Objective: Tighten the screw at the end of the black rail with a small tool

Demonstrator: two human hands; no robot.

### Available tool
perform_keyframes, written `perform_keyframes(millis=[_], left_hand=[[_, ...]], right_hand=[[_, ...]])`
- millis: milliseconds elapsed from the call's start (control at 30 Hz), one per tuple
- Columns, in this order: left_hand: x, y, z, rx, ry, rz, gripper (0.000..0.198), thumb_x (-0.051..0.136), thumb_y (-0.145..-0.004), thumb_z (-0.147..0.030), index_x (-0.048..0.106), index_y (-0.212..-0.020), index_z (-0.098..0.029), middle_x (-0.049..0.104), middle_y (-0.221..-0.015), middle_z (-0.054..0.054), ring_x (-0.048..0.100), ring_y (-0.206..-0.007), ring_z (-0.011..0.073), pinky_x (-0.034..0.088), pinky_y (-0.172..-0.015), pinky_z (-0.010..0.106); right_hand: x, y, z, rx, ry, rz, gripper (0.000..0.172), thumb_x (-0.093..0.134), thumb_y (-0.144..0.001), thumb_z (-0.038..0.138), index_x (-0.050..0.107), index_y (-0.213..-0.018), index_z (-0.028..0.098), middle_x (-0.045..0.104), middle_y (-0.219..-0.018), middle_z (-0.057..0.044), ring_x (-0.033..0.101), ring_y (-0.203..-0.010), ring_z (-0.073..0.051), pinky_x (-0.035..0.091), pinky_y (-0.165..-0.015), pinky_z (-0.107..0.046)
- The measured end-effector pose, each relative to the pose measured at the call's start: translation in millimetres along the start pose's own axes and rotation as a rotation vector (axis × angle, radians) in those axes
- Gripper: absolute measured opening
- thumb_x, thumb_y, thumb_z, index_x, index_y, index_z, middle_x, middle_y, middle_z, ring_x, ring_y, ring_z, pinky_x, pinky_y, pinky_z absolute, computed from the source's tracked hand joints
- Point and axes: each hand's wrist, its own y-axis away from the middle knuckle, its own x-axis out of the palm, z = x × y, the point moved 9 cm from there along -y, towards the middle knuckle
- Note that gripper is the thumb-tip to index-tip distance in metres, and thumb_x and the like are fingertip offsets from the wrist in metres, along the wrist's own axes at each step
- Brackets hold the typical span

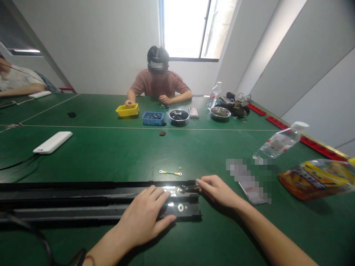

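Two long black metal channels [83,192] lie side by side across the table in front of me. My left hand [145,210] rests over them with its fingers stretched out, near their right end. In my right hand [217,189] is a small dark wrench [190,187], gripped between thumb and fingers. Its head meets a small brass-coloured nut [179,190] on the far channel. A pale round spot [181,207] with a hole shows on the near channel. Just beyond them lie a short green-and-yellow earth wire [171,173] with ring terminals and a tiny brass-coloured ring [180,168].
A phone [253,188], a tilted water bottle [280,142] and an orange-and-yellow pouch [313,181] lie to the right. A white power bank [54,142] sits left. Across the table, a person [159,81] has a yellow tray [127,110], a blue tray [153,121] and metal bowls [179,122].
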Motion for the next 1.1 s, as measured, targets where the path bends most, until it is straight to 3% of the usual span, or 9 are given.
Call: perform_keyframes(millis=[467,633,867,1100], left_hand=[[3.3,-1.6,2.5,-0.007,-0.008,0.040,0.048,0.062,-0.095,-0.050,0.056,-0.135,-0.023,0.064,-0.126,0.009,0.056,-0.112,0.0316,0.050,-0.097,0.050],[4.3,-1.6,4.2,-0.014,0.000,0.043,0.049,0.063,-0.095,-0.049,0.056,-0.135,-0.023,0.063,-0.127,0.009,0.056,-0.113,0.0317,0.049,-0.098,0.050],[3.9,-2.4,4.5,-0.022,0.020,0.041,0.049,0.064,-0.093,-0.050,0.057,-0.135,-0.024,0.063,-0.125,0.008,0.057,-0.110,0.0303,0.050,-0.097,0.049],[4.9,-2.9,5.0,-0.011,0.013,0.035,0.050,0.064,-0.094,-0.051,0.057,-0.135,-0.024,0.063,-0.125,0.008,0.057,-0.111,0.0307,0.051,-0.095,0.048]], right_hand=[[4.2,-2.5,-3.6,0.072,-0.035,0.049,0.053,0.047,-0.100,0.061,0.063,-0.077,0.016,0.045,-0.048,0.006,0.039,-0.043,-0.011,0.026,-0.045,-0.023],[4.2,-3.2,8.9,-0.049,0.079,0.060,0.047,0.050,-0.101,0.047,0.062,-0.069,0.015,0.058,-0.066,-0.001,0.051,-0.065,-0.014,0.036,-0.062,-0.025],[11.1,3.9,9.8,-0.034,0.349,0.047,0.049,0.046,-0.103,0.043,0.053,-0.062,0.017,0.051,-0.058,0.002,0.045,-0.057,-0.012,0.028,-0.057,-0.026],[16.0,9.9,17.9,-0.047,0.393,0.122,0.048,0.040,-0.107,0.040,0.059,-0.069,0.017,0.066,-0.067,-0.003,0.058,-0.062,-0.015,0.034,-0.063,-0.027]])
